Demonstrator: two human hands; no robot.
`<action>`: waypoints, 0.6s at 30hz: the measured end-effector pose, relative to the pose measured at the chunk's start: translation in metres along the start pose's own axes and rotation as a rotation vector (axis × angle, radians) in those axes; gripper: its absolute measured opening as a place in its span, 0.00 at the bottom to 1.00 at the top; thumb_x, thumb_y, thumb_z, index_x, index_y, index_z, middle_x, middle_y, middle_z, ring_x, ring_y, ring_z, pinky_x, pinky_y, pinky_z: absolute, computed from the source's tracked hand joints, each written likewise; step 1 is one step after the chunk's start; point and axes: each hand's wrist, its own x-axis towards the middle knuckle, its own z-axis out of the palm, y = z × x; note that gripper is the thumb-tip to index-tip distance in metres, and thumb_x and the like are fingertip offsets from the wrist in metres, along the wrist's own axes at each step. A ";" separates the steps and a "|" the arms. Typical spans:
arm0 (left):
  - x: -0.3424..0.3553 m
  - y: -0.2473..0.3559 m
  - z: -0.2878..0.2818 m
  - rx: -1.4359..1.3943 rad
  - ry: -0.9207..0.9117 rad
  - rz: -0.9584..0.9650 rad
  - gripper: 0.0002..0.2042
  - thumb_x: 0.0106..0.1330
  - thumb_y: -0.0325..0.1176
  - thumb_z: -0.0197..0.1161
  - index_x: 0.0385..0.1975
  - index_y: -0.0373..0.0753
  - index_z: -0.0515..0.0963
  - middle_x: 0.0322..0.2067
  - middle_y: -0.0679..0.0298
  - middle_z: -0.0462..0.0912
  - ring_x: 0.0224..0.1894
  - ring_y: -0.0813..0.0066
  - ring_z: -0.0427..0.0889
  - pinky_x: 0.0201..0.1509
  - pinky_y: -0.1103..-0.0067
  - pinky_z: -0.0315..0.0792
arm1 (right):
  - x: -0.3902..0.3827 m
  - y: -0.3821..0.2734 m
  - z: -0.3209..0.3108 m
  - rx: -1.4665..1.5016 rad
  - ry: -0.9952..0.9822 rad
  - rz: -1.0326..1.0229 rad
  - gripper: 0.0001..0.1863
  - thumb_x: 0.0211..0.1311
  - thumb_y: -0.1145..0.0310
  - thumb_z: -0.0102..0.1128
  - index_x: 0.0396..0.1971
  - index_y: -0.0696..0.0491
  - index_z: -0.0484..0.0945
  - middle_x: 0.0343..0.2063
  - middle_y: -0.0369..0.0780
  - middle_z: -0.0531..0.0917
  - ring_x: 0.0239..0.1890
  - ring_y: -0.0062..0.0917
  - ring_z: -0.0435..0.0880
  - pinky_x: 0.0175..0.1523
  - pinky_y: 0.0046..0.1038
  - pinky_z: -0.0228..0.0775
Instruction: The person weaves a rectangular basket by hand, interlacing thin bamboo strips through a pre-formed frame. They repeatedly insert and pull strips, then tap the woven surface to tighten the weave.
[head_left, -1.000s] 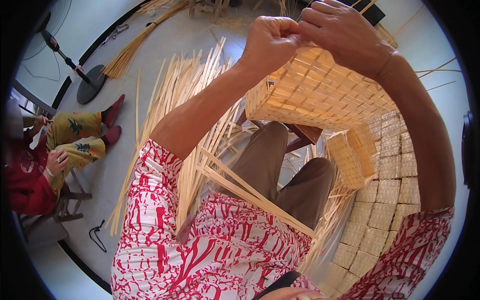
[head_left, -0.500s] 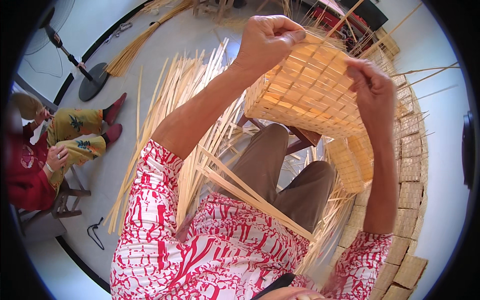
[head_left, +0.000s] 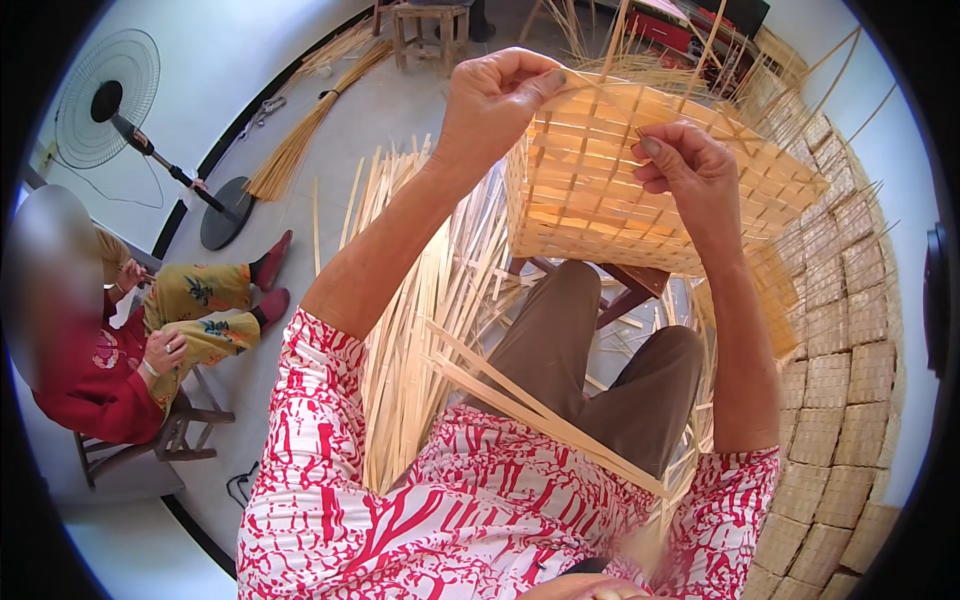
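A large woven bamboo basket (head_left: 600, 200) with upright strip ends along its rim rests on a dark wooden stool (head_left: 630, 285) beyond my knees. At its upper left edge my left hand (head_left: 500, 105) pinches a thin bamboo strip (head_left: 600, 88) between thumb and forefinger. Lower and to the right, in front of the woven side, my right hand (head_left: 690, 170) is closed in a pinch on the same or another thin strip; which one is unclear. Long pale loose strips (head_left: 410, 340) lie left of my legs, and a few cross my lap.
At left a seated person (head_left: 120, 360) in red sits on a wooden chair (head_left: 190, 435) near a standing fan (head_left: 225, 210). A bundle of canes (head_left: 305, 130) lies on the floor. Stacked woven baskets (head_left: 820, 420) line the right wall. A stool (head_left: 430, 20) stands behind.
My right hand has dropped from beside my left hand at the rim to the basket's side. My left hand has shifted slightly down-left. The view has turned, showing more of the fan.
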 end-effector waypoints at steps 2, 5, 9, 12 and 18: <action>-0.003 0.006 0.005 0.290 0.078 0.191 0.09 0.67 0.30 0.70 0.44 0.39 0.86 0.40 0.67 0.88 0.40 0.81 0.82 0.46 0.82 0.75 | -0.002 0.000 -0.002 -0.011 0.024 -0.024 0.09 0.70 0.69 0.64 0.43 0.58 0.85 0.31 0.35 0.87 0.28 0.15 0.85 0.31 0.16 0.78; 0.003 0.019 0.011 0.824 0.097 0.859 0.12 0.61 0.30 0.70 0.44 0.44 0.86 0.46 0.68 0.87 0.41 0.76 0.83 0.46 0.80 0.76 | -0.003 -0.002 -0.002 0.012 -0.008 0.011 0.09 0.70 0.69 0.64 0.42 0.58 0.85 0.30 0.35 0.86 0.27 0.14 0.85 0.30 0.16 0.77; 0.001 0.021 0.040 1.014 -0.127 1.121 0.11 0.55 0.32 0.67 0.40 0.47 0.83 0.43 0.72 0.84 0.41 0.74 0.85 0.45 0.75 0.78 | -0.004 -0.002 -0.005 0.055 -0.045 0.040 0.09 0.70 0.70 0.64 0.43 0.59 0.85 0.29 0.34 0.86 0.26 0.14 0.83 0.30 0.16 0.76; 0.006 0.017 0.045 1.055 -0.235 1.067 0.11 0.54 0.34 0.67 0.38 0.47 0.82 0.37 0.72 0.81 0.38 0.75 0.85 0.40 0.74 0.79 | -0.010 -0.003 -0.007 -0.010 -0.003 0.022 0.09 0.71 0.71 0.63 0.44 0.59 0.85 0.29 0.34 0.85 0.27 0.13 0.82 0.32 0.17 0.76; 0.008 0.021 0.047 1.031 -0.253 1.100 0.08 0.54 0.34 0.67 0.35 0.47 0.81 0.32 0.72 0.78 0.36 0.74 0.85 0.35 0.75 0.79 | -0.034 0.005 -0.008 -0.164 0.152 -0.167 0.10 0.68 0.76 0.63 0.46 0.61 0.85 0.34 0.35 0.84 0.33 0.14 0.83 0.41 0.19 0.77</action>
